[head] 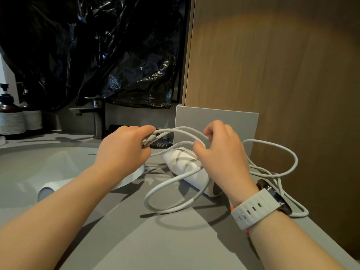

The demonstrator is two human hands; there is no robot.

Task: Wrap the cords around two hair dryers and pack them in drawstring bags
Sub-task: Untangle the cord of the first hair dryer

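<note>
Head view: the left hand (124, 149) pinches a bunch of white cord (181, 129) loops and the right hand (220, 152) hooks one loop. The loose loops on the grey counter (155, 240) could knot up if pulled fast. The hair dryer (185, 164), white and smooth, lies under the hands. A second hair dryer (45, 190) may be in the sink (29, 164).

A bathroom: washbasin (58, 164), faucet (95, 115), soap pump bottles (10, 114).

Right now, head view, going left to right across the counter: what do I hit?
Pump bottles → faucet → left hand pinching the cord → right hand holding it → wristwatch.
</note>
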